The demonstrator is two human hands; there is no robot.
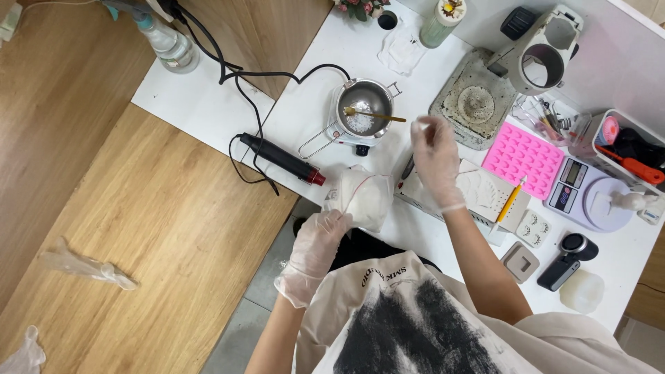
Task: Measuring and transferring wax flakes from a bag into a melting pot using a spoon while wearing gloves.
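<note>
Left hand (320, 235) grips bag (361, 196); right hand (435, 156) pinched on something small, can't tell what.
Pot (365, 107) with spoon (374, 114) sits just beyond on bench (208, 104).
</note>
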